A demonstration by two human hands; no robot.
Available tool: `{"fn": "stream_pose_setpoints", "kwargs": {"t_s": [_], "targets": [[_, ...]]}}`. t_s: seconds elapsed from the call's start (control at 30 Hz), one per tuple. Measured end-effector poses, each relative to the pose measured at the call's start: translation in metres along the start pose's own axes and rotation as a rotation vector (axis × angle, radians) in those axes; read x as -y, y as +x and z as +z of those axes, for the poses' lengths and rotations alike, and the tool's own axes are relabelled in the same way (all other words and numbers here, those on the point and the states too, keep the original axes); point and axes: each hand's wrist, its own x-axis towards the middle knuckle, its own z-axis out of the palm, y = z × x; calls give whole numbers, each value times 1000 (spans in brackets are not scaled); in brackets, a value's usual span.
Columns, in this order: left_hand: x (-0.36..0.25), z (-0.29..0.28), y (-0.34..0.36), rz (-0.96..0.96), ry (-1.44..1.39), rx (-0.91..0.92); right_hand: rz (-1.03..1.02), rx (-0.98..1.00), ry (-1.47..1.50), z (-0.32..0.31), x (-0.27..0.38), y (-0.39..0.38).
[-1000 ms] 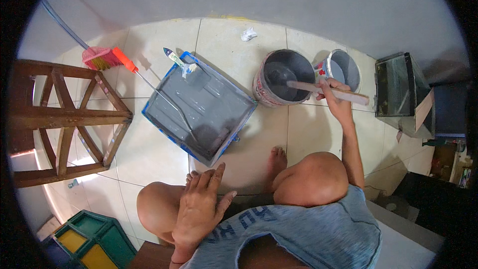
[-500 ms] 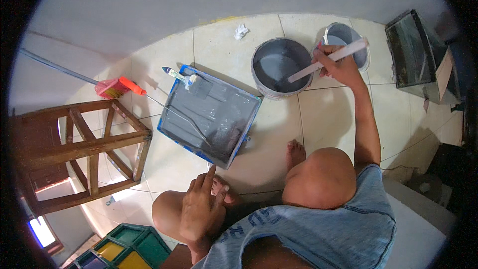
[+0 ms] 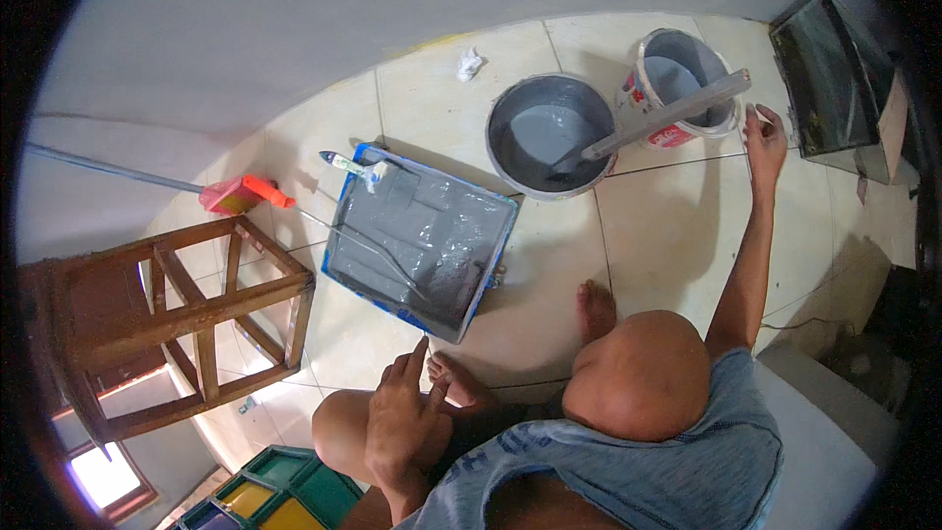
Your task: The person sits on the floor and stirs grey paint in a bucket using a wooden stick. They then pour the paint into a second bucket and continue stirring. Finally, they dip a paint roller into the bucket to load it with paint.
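A long flat stirring stick (image 3: 659, 118), coated in grey paint, is laid slantwise across two buckets. Its lower end is dipped in the grey paint of the dark round bucket (image 3: 549, 135) standing on the tiled floor; its upper part is rested on the rim of the smaller white bucket (image 3: 683, 83), which is also partly filled with grey paint. The stick's upper end is seen just beside the right hand (image 3: 764, 142), whose fingers are spread and not closed on it
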Motion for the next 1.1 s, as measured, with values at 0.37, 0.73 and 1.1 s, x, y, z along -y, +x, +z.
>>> {"fn": "stream_pose_setpoints", "kwargs": {"t_s": [0.37, 0.73, 1.1], "targets": [[-9, -2, -1, -56, -19, 28, 359, 330, 70, 24, -30, 79], [-17, -13, 3, -113, -93, 2, 102, 430, 496, 58, 40, 73], [-14, -15, 0, -103, -94, 6, -266, 403, 299, 50, 113, 97]]}}
